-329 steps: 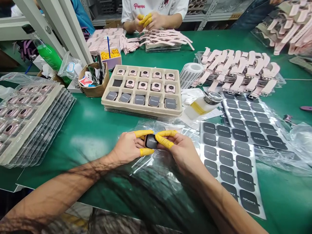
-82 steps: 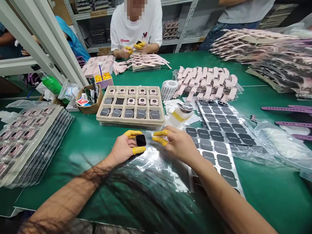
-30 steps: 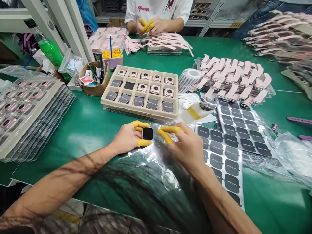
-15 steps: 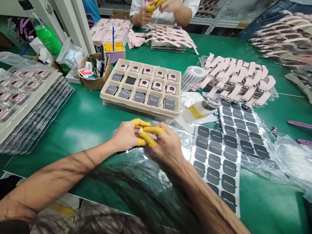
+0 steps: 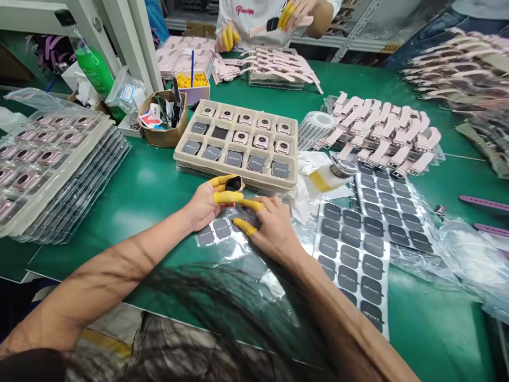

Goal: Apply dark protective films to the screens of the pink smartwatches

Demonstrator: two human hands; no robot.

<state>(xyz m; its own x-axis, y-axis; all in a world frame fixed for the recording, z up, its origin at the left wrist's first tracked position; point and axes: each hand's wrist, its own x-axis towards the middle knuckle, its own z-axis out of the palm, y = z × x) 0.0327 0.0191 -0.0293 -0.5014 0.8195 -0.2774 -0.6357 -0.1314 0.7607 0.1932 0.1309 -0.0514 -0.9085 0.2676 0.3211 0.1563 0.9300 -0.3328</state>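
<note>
My left hand [image 5: 209, 204], with yellow finger cots, grips a smartwatch body [image 5: 234, 184] by its edges, its dark glossy face showing. The tray's front edge is just beyond it. My right hand [image 5: 270, 223], also in finger cots, is lower and to the right, its thumb and index finger apart over a small sheet of dark square film stickers [image 5: 221, 228]. Part of that sheet is hidden under my hands. The beige tray [image 5: 238, 172] holds pink watch bodies in the back pockets and dark-film-covered ones mostly in the front row; one pocket has no watch.
Larger sticker sheets [image 5: 350, 254] lie at right, near a pump bottle [image 5: 332, 175] and pink-strapped watches [image 5: 389, 132]. Stacked watch trays [image 5: 63, 175] stand at left. A cardboard box [image 5: 165, 132] and finger-cot box [image 5: 196, 95] sit behind. A co-worker's hand [image 5: 294, 13] holds a strapped watch opposite.
My hands were close together, hiding what they held; now they have parted. My left hand has lifted and shows the watch face, and the small sticker sheet is uncovered beneath.
</note>
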